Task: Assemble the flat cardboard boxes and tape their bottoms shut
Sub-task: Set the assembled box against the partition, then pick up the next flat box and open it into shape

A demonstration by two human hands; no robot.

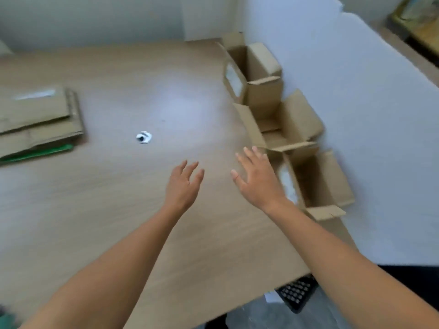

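Observation:
Three assembled cardboard boxes stand upright in a row along the table's right edge, top flaps open: the far box (257, 74), the middle box (285, 125) and the near box (318, 184). A stack of flat cardboard boxes (40, 119) lies at the left. My left hand (184, 184) hovers over the table's middle, fingers spread, holding nothing. My right hand (257, 178) is open too, just left of the near box, not touching it. A small roll of tape (144, 137) lies on the wooden table (118, 210).
A green sheet (38, 154) shows under the flat stack. A white partition wall (356, 103) runs along the table's right side behind the boxes. A black keyboard (297, 293) sits below the table's near right corner.

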